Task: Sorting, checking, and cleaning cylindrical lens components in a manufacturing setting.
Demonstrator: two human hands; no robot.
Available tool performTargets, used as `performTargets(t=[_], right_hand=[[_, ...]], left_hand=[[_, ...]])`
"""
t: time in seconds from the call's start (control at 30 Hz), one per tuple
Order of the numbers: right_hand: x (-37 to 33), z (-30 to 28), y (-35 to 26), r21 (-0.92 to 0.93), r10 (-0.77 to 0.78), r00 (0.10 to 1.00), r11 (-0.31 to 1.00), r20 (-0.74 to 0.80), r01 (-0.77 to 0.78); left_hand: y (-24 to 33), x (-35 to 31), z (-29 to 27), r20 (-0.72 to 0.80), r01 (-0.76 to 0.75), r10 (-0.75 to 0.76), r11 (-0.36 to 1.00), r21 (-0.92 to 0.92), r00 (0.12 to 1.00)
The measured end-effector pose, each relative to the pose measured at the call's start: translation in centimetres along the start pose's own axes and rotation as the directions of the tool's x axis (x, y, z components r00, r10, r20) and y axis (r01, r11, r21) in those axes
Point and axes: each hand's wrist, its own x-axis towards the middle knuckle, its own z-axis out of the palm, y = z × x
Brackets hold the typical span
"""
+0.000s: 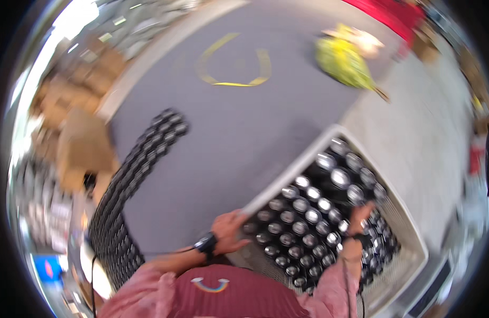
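Note:
My right hand (360, 216) reaches into a pale plastic crate (287, 181) and grips the near end of a block of black cylinders with shiny silver tops (340, 177). These look larger than the other cylinders (299, 228) standing in rows in the crate, and appear raised above them. The right fingertips are partly hidden by the block. At the crate's left corner, my left hand (229, 231) touches the rim with its thumb and fingers apart, holding nothing. Both wrists wear something black. Motion blurs the scene.
On the grey tabletop (228, 138), a long band of black cylinders (133, 177) stands along the left edge. A yellow strap loop (232, 84) lies at the far side, with a yellow-green bag (340, 61) to its right. Brown cartons (83, 148) stand beyond the left edge.

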Motion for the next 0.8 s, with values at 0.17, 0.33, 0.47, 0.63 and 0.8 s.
performTargets(t=[0.17,0.33,0.47,0.63,0.8], right_hand=[[-8.6,1.0,-13.8,-0.478,-0.104,0.966,0.853,0.237,0.209],[-16.4,-1.3,-24.8,-0.683,0.022,0.764,0.467,0.645,0.562],[-22.6,1.2,-35.9,-0.615,-0.051,0.706,0.448,0.707,0.649],[-31.5,7.9,-48.5,-0.333,-0.364,0.494,0.422,0.790,0.843],[-37.2,18.4,-51.5,-0.189,-0.352,0.305,0.327,0.885,0.926]], left_hand=[[-1.7,-4.6,-0.2,-0.136,0.002,-0.013,0.997,-0.083,0.991],[-3.7,-6.3,1.5,-0.354,-0.122,0.010,0.948,-0.296,0.935],[-5.0,-7.6,1.8,-0.485,-0.202,-0.056,0.864,-0.462,0.873],[-10.9,-14.1,0.5,-0.577,-0.105,-0.149,0.918,-0.382,0.803],[-20.6,-24.0,-5.2,-0.511,0.273,-0.540,0.817,-0.507,0.669]])
